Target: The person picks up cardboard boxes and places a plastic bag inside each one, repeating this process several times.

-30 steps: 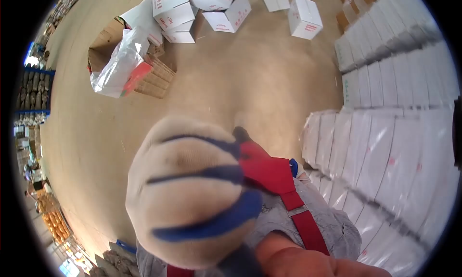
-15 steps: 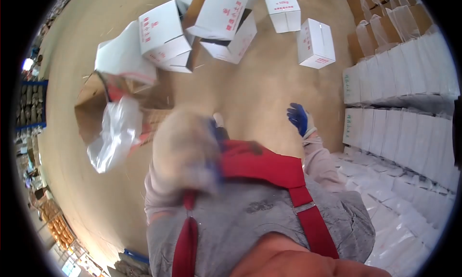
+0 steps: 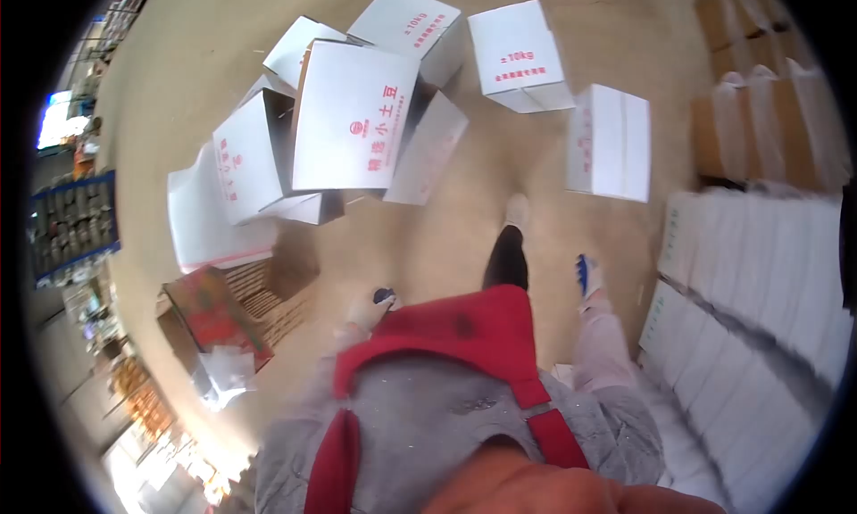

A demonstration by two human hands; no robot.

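- Neither hand grips anything: the left hand (image 3: 373, 304), in a pale glove with blue on the fingertips, hangs low beside the red apron (image 3: 455, 331), and whether its fingers are curled or spread cannot be told, as it is small and partly hidden by the apron's edge.
- Right hand (image 3: 586, 278), gloved the same way with blue showing at the fingers, hangs empty beside the hip; its finger state cannot be told either.
- Nearest to the right hand is a white carton (image 3: 611, 142) lying on the tan floor (image 3: 500, 157) ahead of it, apart from the hand.
- Just beyond that carton lies another white box (image 3: 518, 57) with red print reading 10kg.
- Ahead of the left hand a jumble of white boxes is heaped together; the largest one (image 3: 353, 117) faces the camera with red characters on its broad side and leans on its neighbours.
- To the left of the left hand sits a brown cardboard box (image 3: 268, 300) with a red packet (image 3: 212, 310) and clear plastic wrap (image 3: 225, 369) beside it.
- Along the right edge runs a row of stacked white flat sheets (image 3: 759, 282), near the right hand but not touching it.
- One dark trouser leg with a pale shoe (image 3: 516, 211) steps forward between the two hands.
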